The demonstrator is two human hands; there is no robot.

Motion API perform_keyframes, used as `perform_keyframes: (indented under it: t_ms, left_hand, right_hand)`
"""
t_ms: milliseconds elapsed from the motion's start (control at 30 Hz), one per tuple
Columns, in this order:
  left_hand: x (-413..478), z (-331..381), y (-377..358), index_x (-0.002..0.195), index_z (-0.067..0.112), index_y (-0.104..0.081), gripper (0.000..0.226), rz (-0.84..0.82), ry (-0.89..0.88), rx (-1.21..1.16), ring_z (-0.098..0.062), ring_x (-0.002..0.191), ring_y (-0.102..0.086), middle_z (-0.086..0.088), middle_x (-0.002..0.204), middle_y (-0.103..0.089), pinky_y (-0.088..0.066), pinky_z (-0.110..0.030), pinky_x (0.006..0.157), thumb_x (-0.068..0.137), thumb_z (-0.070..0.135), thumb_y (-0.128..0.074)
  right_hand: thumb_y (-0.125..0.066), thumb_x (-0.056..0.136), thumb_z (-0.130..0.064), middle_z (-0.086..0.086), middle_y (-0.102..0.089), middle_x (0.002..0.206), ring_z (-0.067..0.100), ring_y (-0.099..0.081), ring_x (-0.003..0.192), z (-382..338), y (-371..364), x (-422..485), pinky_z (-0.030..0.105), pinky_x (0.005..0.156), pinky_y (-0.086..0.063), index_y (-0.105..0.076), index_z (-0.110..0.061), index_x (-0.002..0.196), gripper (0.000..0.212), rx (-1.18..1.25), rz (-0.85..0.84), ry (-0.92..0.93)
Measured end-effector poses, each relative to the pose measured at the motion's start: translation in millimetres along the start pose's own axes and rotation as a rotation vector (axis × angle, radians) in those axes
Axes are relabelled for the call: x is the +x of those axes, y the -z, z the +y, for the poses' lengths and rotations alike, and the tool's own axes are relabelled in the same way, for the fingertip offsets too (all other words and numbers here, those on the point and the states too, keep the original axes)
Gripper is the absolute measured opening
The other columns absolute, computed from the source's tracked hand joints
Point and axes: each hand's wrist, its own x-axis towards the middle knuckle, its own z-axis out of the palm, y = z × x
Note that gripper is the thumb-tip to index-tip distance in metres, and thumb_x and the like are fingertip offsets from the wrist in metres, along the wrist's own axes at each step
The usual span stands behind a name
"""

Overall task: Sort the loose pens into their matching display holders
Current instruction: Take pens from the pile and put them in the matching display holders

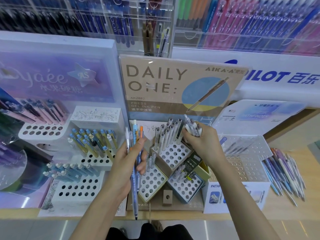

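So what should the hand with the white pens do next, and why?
The right hand grips a bunch of white pens beside the top holder block, where matching pens stand and holes are empty. Probably slot one in there next.

I stand at a pale wooden counter (280,211) whose front edge runs across below me. Under it the floor (34,229) is smooth grey tile, glossy enough to carry thin bright streaks (205,227) of reflected light. Behind the counter the wall is filled to the top of my view with clear acrylic racking (190,37), blurred, its tiers packed with stock in black, blue, green, orange, pink and purple. Beneath its right-hand stretch runs a white band (268,66) printed PILOT in blue, a wooden ledge (290,122) slants away below that, and the light is soft and even.
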Motion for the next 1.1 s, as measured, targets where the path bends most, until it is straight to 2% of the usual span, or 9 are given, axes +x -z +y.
perform_keyframes:
  t_ms: [133,200,267,367,500,600,700,900,1100]
  left_hand:
    - [-2.2,0.7,-1.2,0.105,0.015,-0.06,0.032,-0.016,-0.004,0.002,-0.008,0.038,-0.036,0.001,0.057,-0.05,-0.035,-0.019,0.037,0.078,0.033,-0.062]
    - [-3.8,2.0,0.3,0.105,0.01,-0.06,0.032,-0.022,-0.02,0.006,-0.009,0.039,-0.037,0.0,0.058,-0.052,-0.035,-0.019,0.037,0.081,0.031,-0.06]
    - [-6.0,3.7,2.8,0.102,0.008,-0.062,0.031,-0.026,-0.038,0.015,-0.01,0.04,-0.039,-0.003,0.062,-0.055,-0.035,-0.019,0.038,0.081,0.031,-0.06]
    - [-10.3,6.6,7.3,0.09,0.013,-0.068,0.026,-0.057,-0.057,0.038,-0.012,0.041,-0.041,-0.006,0.066,-0.058,-0.036,-0.02,0.038,0.077,0.035,-0.063]
    - [-18.4,10.2,17.3,0.083,0.024,-0.073,0.02,-0.124,-0.054,0.083,-0.012,0.04,-0.046,-0.006,0.065,-0.062,-0.036,-0.021,0.038,0.073,0.041,-0.067]
    - [-26.8,13.4,33.2,0.083,0.027,-0.071,0.017,-0.104,-0.043,0.074,-0.013,0.041,-0.047,-0.006,0.065,-0.063,-0.037,-0.021,0.04,0.074,0.041,-0.073]
    - [-37.2,17.3,53.1,0.083,0.028,-0.07,0.018,-0.047,-0.022,0.077,-0.015,0.043,-0.05,-0.006,0.064,-0.062,-0.038,-0.022,0.039,0.071,0.04,-0.073]
    - [-57.3,27.0,94.7,0.106,0.013,-0.063,0.047,0.142,0.025,0.037,-0.028,0.065,-0.071,-0.017,0.084,-0.073,-0.051,-0.024,0.045,0.067,0.04,-0.069]
    - [-68.2,45.3,167.4,0.098,0.012,-0.056,0.014,0.456,-0.084,-0.087,-0.025,0.056,-0.068,-0.015,0.067,-0.071,-0.054,-0.027,0.046,0.09,0.024,-0.059]
  right_hand:
    - [-0.071,0.085,-0.024,0.006,-0.065,0.071,0.014,-0.059,0.066,-3.7,2.9,-13.5,0.038,0.062,-0.049,-0.061,-0.016,0.078,0.014,0.086,0.035,-0.049]
    - [-0.072,0.084,-0.028,-0.003,-0.069,0.079,0.017,-0.067,0.076,-12.1,6.6,-25.7,0.039,0.069,-0.055,-0.065,-0.029,0.092,0.011,0.184,0.131,-0.048]
    - [-0.071,0.085,-0.027,-0.007,-0.068,0.072,0.016,-0.066,0.068,-25.5,8.4,-35.0,0.033,0.062,-0.054,-0.067,-0.036,0.089,0.01,0.266,0.161,-0.025]
    - [-0.069,0.086,-0.018,-0.008,-0.053,0.051,0.011,-0.044,0.043,-50.6,-4.7,-44.9,0.021,0.043,-0.038,-0.072,-0.022,0.083,0.005,0.467,-0.1,-0.084]
    - [-0.068,0.087,-0.016,0.005,-0.044,0.052,0.014,-0.035,0.039,-76.4,-38.7,-43.8,0.023,0.038,-0.029,-0.064,0.004,0.08,0.022,0.596,-0.427,-0.15]
    - [-0.071,0.085,-0.015,0.003,-0.045,0.048,0.013,-0.036,0.038,-91.0,-58.4,-41.7,0.023,0.038,-0.029,-0.062,-0.002,0.07,0.022,0.556,-0.491,-0.152]
    - [-0.073,0.083,-0.014,0.001,-0.048,0.046,0.012,-0.038,0.036,-97.8,-77.6,-45.0,0.021,0.038,-0.03,-0.059,-0.018,0.053,0.033,0.529,-0.519,-0.177]
    - [-0.069,0.086,-0.012,-0.001,-0.046,0.05,0.011,-0.035,0.038,-116.9,-118.9,-62.9,0.02,0.039,-0.029,-0.057,-0.009,0.065,0.024,0.562,-0.471,-0.148]
    - [-0.068,0.087,-0.015,-0.007,-0.038,0.044,0.012,-0.032,0.038,-148.8,-169.2,-78.9,0.02,0.04,-0.029,-0.054,-0.007,0.068,0.025,0.614,-0.378,-0.095]
